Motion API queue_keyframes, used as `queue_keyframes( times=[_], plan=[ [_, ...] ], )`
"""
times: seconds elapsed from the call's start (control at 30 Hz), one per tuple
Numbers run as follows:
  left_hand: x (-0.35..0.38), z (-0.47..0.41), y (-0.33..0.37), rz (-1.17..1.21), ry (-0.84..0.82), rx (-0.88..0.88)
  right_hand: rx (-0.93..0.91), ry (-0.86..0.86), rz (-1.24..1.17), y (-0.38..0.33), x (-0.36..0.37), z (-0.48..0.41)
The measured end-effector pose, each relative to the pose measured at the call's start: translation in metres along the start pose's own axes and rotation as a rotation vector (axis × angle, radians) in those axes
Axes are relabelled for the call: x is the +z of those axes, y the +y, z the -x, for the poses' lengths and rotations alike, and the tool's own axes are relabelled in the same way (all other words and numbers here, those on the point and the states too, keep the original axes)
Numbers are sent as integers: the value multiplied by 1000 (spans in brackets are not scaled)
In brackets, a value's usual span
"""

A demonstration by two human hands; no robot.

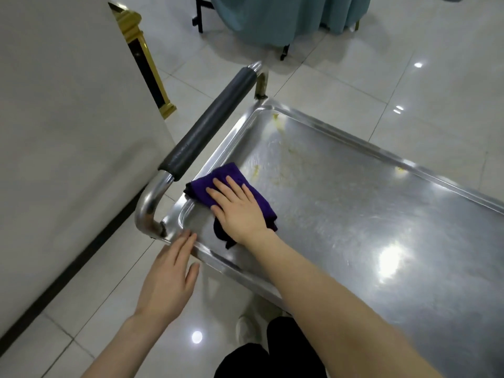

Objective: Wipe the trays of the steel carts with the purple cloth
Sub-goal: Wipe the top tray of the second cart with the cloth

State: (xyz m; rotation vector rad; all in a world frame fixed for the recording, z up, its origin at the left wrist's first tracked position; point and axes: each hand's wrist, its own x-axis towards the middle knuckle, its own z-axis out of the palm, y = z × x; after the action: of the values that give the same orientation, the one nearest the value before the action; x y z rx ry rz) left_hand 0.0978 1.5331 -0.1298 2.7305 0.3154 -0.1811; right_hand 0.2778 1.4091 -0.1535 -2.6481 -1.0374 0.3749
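The steel cart's top tray (354, 203) fills the right half of the head view, with yellowish smears near its far left corner. A folded purple cloth (203, 186) lies in the tray's near left corner. My right hand (237, 208) presses flat on the cloth, fingers spread toward the handle. My left hand (169, 276) is open, its fingertips resting on the tray's near rim by the corner, holding nothing.
The cart's handle (210, 121), a steel tube with a dark grey grip, runs along the tray's left end. A white wall with a dark skirting and a gold-trimmed post (144, 58) stands at left. A table with a teal cloth (283, 17) stands beyond on the glossy tile floor.
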Motion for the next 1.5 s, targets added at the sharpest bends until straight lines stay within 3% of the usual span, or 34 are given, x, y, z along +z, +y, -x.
queue_keyframes(
  times=[0.17, 0.3, 0.4, 0.63, 0.73, 0.8, 0.93, 1.0, 1.1, 1.2, 1.3, 1.37, 1.5],
  plan=[
    [-2, -14, 25, -45, 6, 15, -6, 42, 18, 22, 4, 90],
    [3, -40, 58, -28, -32, 191, -32, 25, 63, 60, 7, 193],
    [7, -54, 90, 11, -35, 286, -58, -21, 93, 106, -9, 207],
    [27, -69, 143, -91, -112, 445, 535, 188, -2, 255, -93, 90],
    [35, -79, 145, -101, -99, 445, 643, 266, -16, 255, -89, 77],
    [40, -80, 140, -99, -69, 458, 543, 277, -9, 225, -68, 100],
    [49, -74, 130, -87, -25, 504, 60, 98, -13, 181, -36, 188],
    [52, -76, 128, -76, 10, 497, 5, 62, 12, 200, -41, 211],
    [56, -82, 142, -89, 85, 451, 178, 131, 22, 264, -70, 193],
    [61, -82, 155, -98, 138, 430, 543, 209, -11, 327, -108, 161],
    [64, -82, 157, -90, 160, 414, 716, 245, 25, 329, -110, 142],
    [65, -81, 154, -90, 166, 415, 643, 243, 27, 300, -95, 141],
    [62, -81, 143, -58, 201, 489, 129, 158, 11, 195, -41, 164]
  ],
)
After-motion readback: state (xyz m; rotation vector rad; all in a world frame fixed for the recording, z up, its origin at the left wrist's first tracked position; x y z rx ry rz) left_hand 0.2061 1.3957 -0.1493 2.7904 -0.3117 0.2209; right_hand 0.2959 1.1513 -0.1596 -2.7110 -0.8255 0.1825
